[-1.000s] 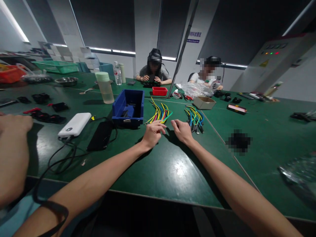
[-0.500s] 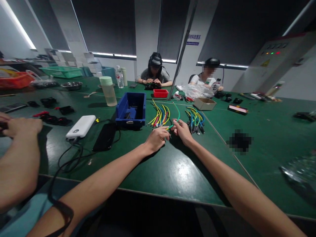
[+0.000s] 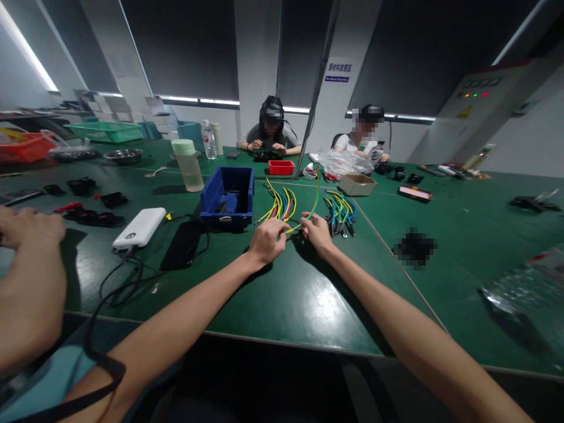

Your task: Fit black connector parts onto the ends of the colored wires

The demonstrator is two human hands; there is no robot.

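My left hand [image 3: 265, 240] and my right hand [image 3: 316, 232] meet over the green table [image 3: 308, 294], both pinching one thin green-yellow wire [image 3: 314, 202] that arcs upward between them. Just beyond my left hand lies a fan of yellow, red, blue and green wires [image 3: 279, 207]. A second bundle of coloured wires [image 3: 339, 210] lies just past my right hand.
A blue bin [image 3: 229, 194] stands left of the wires, with a white power bank [image 3: 140, 227], a black phone [image 3: 182, 244] and cables nearer me. A cardboard box [image 3: 356, 184], red tray [image 3: 281, 167] and cup [image 3: 187, 164] sit farther back. Two people work opposite; another person's arm [image 3: 26, 282] is at left.
My hands closed on one green-yellow wire from the left bundle and lifted it; its free end now rises higher than half a second ago.
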